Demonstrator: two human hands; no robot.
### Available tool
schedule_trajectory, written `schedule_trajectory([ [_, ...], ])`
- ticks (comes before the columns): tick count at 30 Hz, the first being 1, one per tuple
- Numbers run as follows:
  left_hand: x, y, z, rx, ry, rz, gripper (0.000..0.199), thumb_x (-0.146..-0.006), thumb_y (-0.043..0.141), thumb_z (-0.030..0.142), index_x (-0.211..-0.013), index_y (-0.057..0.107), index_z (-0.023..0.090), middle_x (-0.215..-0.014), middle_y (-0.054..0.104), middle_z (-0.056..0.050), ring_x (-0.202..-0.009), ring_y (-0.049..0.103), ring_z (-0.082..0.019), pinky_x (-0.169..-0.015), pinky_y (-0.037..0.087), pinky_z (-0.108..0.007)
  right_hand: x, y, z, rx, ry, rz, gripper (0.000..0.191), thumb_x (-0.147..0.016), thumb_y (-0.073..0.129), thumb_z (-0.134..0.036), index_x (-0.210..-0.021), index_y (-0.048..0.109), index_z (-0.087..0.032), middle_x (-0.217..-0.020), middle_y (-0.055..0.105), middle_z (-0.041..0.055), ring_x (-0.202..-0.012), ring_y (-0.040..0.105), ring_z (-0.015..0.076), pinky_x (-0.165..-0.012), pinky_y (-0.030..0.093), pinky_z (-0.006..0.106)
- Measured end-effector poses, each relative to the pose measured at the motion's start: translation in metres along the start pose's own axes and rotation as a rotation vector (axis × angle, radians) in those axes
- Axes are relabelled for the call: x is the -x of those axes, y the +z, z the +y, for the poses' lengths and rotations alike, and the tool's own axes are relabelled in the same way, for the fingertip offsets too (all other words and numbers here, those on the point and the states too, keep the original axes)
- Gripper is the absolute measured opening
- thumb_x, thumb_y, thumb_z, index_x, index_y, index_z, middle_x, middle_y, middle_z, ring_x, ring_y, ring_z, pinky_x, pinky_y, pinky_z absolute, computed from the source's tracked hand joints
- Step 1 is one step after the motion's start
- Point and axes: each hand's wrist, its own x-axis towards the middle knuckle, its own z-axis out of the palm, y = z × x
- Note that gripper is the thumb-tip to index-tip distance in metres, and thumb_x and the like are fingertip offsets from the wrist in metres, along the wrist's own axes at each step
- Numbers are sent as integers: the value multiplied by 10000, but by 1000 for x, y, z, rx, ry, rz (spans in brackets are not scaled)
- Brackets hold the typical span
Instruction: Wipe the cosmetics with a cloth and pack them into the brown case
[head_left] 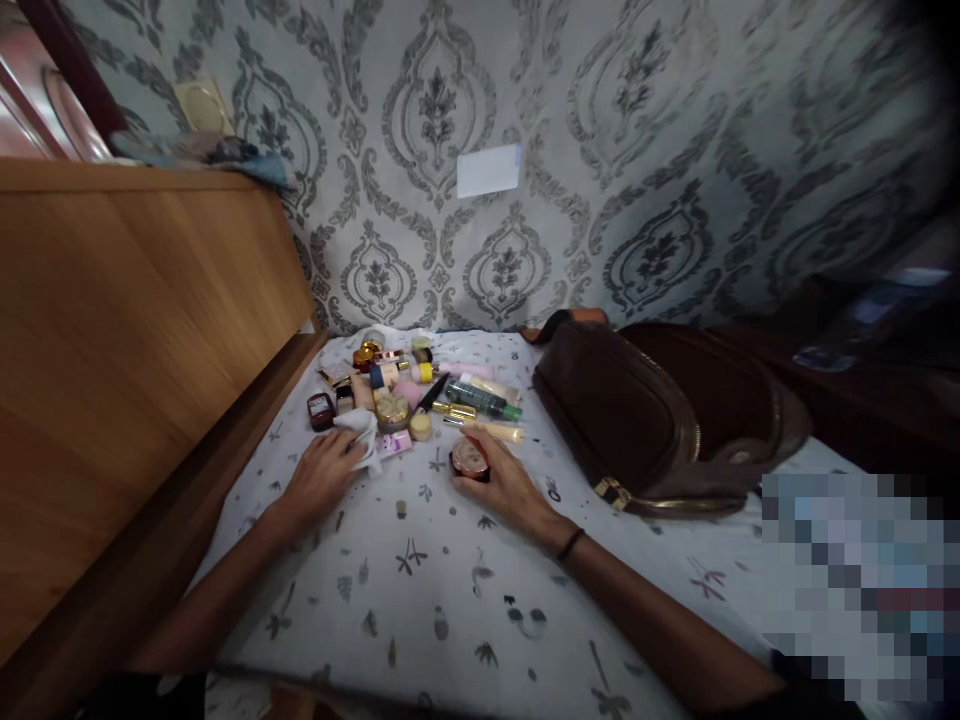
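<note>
My right hand (pixel 511 488) is closed around a small round jar (pixel 470 456) with a patterned pinkish lid, low over the patterned sheet. Crumpled white cloth or tissue (pixel 363 428) is gripped under the fingers of my left hand (pixel 319 476), at the near left edge of a group of cosmetics. Close by lie a dark red jar (pixel 320 410), a small purple packet (pixel 395 443), a clear round pot with a gold rim (pixel 391 408) and a small cream-coloured pot (pixel 421 427). Beyond my right hand are a dark green bottle (pixel 476 398) and a gold tube (pixel 454 411).
A large dark brown bag (pixel 622 420) lies on the right. A wooden cabinet (pixel 150 320) stands along the left side. The patterned wall (pixel 442 240) closes off the back, and a clear plastic bottle (pixel 862 320) lies at far right.
</note>
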Motion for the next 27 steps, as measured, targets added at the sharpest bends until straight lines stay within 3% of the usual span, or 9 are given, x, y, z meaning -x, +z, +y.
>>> schedule_trajectory([
  [6, 22, 17, -24, 148, -51, 139, 141, -909, 532, 176, -1008, 623, 215, -1113, 641, -91, -1053, 565, -273, -832, 494, -373, 0, 0, 2, -14, -14, -2, 589, -757, 706, -305, -1303, 513, -198, -1314, 592, 121, -1207, 570, 295, -1040, 454, 443],
  [11, 16, 20, -28, 297, -41, 273, 152, -877, 471, 130, -932, 595, 199, -977, 632, -81, -974, 571, -253, -839, 504, -364, 1, -1, 1, -9, -9, -1, 596, -755, 706, -318, -1306, 516, -195, -1304, 594, 125, -1215, 561, 301, -1040, 450, 456],
  [17, -36, -3, -37, 358, -152, 413, 127, -863, 450, 185, -825, 569, 210, -901, 615, -74, -911, 568, -251, -802, 497, -374, 1, -3, -2, -3, -20, 12, 584, -748, 703, -289, -1300, 534, -200, -1285, 605, 115, -1202, 566, 293, -1032, 456, 450],
  [22, -90, -30, -43, 478, -195, 623, 286, -817, 467, 237, -1014, 665, 176, -1214, 651, -123, -1184, 545, -296, -1051, 428, -473, 2, -3, -2, -9, -14, 20, 591, -735, 716, -275, -1296, 544, -204, -1279, 609, 105, -1212, 564, 287, -1035, 456, 435],
  [25, -102, -44, -36, 674, -258, 713, 340, -809, 508, 294, -1066, 689, 166, -1299, 638, -112, -1238, 550, -292, -1099, 400, -447, 2, -3, -2, -3, -22, 21, 600, -726, 721, -261, -1295, 545, -191, -1278, 611, 110, -1215, 564, 285, -1036, 455, 427],
  [27, -101, -50, -25, 838, -288, 720, 332, -796, 533, 313, -1045, 699, 168, -1191, 687, -82, -1137, 611, -267, -1025, 457, -393, 3, -3, -2, 3, -30, 15, 608, -730, 718, -259, -1307, 539, -195, -1285, 609, 110, -1223, 560, 282, -1039, 452, 425],
])
